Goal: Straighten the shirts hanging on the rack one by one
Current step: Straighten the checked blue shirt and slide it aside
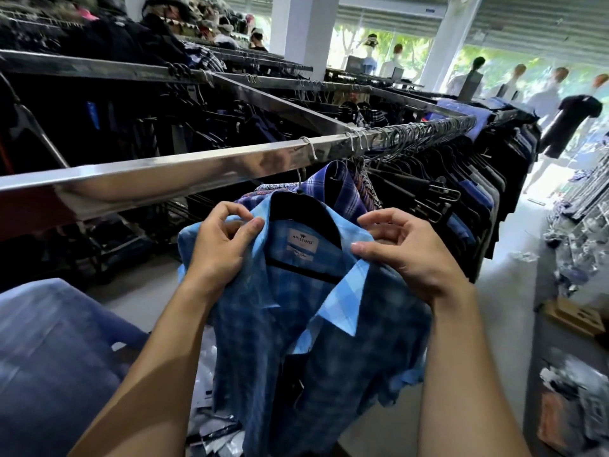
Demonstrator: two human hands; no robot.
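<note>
The left hand (pixel 219 245) pinches the left side of the collar of the blue plaid shirt (pixel 296 324), which hangs on a black hanger (pixel 306 209), apparently hooked on the steel rack rail (pixel 164 169). The right hand (pixel 408 255) grips the right collar side, fingers curled round the cloth.

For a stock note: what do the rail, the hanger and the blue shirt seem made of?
Rail: polished metal, probably steel; it mirrors the room.
Hanger: likely black plastic, smooth and matte.
Blue shirt: thin woven cloth, perhaps cotton; it creases softly.
</note>
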